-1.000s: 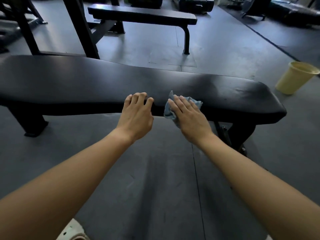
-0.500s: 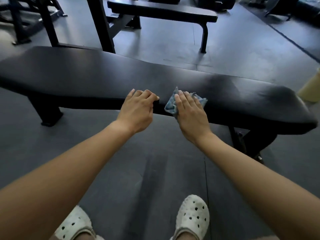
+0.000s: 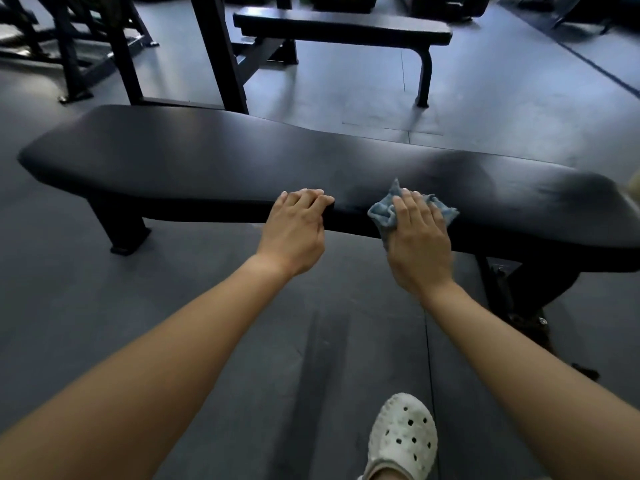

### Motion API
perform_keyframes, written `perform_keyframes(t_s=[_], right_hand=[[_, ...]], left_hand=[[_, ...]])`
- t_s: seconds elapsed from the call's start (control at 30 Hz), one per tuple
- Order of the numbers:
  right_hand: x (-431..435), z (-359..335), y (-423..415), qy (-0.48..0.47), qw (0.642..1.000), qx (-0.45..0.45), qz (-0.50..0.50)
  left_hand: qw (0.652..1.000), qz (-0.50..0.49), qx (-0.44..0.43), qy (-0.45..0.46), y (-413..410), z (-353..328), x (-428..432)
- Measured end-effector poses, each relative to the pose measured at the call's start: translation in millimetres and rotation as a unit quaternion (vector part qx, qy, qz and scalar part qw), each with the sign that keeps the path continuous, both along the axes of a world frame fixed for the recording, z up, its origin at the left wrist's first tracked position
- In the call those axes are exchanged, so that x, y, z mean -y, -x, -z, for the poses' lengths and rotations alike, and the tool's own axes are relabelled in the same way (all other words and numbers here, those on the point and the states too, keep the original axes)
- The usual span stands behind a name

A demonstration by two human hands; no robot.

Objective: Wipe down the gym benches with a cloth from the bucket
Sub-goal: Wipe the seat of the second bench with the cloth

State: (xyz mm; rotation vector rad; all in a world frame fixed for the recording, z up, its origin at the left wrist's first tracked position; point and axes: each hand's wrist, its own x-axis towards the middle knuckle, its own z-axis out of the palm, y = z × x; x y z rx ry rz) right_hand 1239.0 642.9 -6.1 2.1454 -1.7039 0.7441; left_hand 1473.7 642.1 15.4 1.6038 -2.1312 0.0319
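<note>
Cloth (image 3: 382, 213), blue and crumpled, lies on the near edge of the long black padded desk (image 3: 190, 168), toward its right end. The right hand (image 3: 417, 244) covers most of it. That hand's fingers (image 3: 403, 206) lie nearly straight and close together, pressing the cloth flat against the pad rather than pinching it. Folds of the cloth bunch out past the hand on both sides, one corner sticks up beyond the fingertips, and a little of it hangs over the near edge under the palm.

The left hand (image 3: 294, 233) is near the right one along the same near edge, about at the middle of the desk, and does not touch the cloth. Its fingers (image 3: 304, 199) are bent at the knuckles and held together, the tips resting on the top of the pad just at the edge. They hold nothing. Whether the thumb hooks under the edge cannot be told.

The right part of the desk top, past the cloth, shows darker and paler streaked patches. The desk stands on dark legs on a grey rubber floor (image 3: 207, 323). One white perforated clog (image 3: 403, 434) shows at the bottom, between the two forearms. Beyond the far edge of the desk stand the black uprights of a rack (image 3: 221, 53) and a second flat black bench (image 3: 343, 27).
</note>
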Motion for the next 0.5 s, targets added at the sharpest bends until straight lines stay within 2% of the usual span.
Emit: perform_keyframes(t_s=[0.1, 0.23, 0.33, 0.43, 0.5], right_hand=[[7, 3, -40, 0.019, 0.999, 0.032, 0.032], [21, 1, -101, 0.026, 1.000, 0.017, -0.001], [31, -2, -149, 0.015, 0.998, -0.028, -0.057], [40, -6, -167, -0.004, 0.987, -0.097, -0.129], [46, -15, -153, -0.011, 0.975, -0.143, -0.167]], left_hand=[[1.000, 0.024, 0.001, 0.015, -10, 0, 3], [0.997, 0.061, -0.018, 0.045, -29, 2, 0], [0.995, 0.013, -0.054, 0.079, -64, 4, 4], [0.992, -0.068, -0.042, 0.094, -107, 8, 10], [0.992, -0.073, -0.017, 0.100, -125, 12, 11]])
